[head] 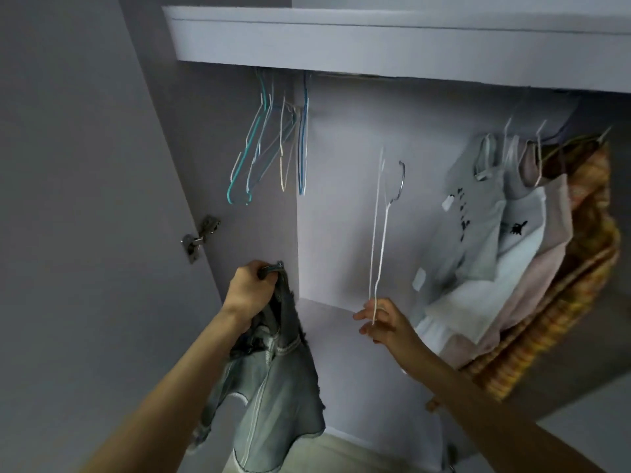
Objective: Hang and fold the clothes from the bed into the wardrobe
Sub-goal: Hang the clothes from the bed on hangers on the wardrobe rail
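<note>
My left hand [251, 290] is clenched round the top edge of a grey denim garment [273, 387], which hangs from that fist in front of the wardrobe's [341, 39] left side panel; my right hand [380, 320] pinches the bottom of a white wire hanger [379, 233] with loosely spread fingers, its metal hook up and not on any rail I can see. I judge this the hanging step; next the hanger must be threaded into the garment, then hooked beside the empty hangers [269, 148] at upper left. Hung clothes [495, 240] crowd the right side. The rail is hidden under the shelf; what sort of garment I hold is unclear; the bed is out of view.
</note>
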A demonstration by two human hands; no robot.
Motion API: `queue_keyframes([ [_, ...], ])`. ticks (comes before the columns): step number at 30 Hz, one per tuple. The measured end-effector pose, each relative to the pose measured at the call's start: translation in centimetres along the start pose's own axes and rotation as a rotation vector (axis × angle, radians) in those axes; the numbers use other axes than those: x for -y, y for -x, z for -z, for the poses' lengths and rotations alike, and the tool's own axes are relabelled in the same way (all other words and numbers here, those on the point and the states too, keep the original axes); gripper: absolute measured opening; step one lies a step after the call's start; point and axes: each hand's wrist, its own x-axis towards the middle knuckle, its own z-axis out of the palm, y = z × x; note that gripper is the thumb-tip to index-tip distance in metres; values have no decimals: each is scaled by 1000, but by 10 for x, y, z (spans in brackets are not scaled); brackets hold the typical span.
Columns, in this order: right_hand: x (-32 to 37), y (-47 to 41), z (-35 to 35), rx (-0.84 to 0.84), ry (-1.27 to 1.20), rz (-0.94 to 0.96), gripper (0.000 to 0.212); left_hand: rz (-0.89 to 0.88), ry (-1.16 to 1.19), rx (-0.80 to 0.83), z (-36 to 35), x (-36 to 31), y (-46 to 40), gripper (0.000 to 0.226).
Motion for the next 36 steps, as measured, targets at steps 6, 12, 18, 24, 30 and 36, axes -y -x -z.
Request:
queue_keyframes([
  [6,-5,9,6,-161,-255,-192,6,-45,-60,12,-17,0,61,16],
  [12,-25,73,-6,-99,-221,-115,19,40,-58,-45,-9,11,100,19],
  [18,2,76,-8,-127,-285,-2,26,10,-87,-49,-2,9,111,18],
  [24,17,74,-9,-324,-127,191,31,28,-242,-124,18,-1,104,27],
  [30,32,58,6,-440,-403,55,41,94,-371,31,37,-5,95,35],
  [36,41,53,3,-341,157,127,41,150,-122,84,57,-20,80,31],
])
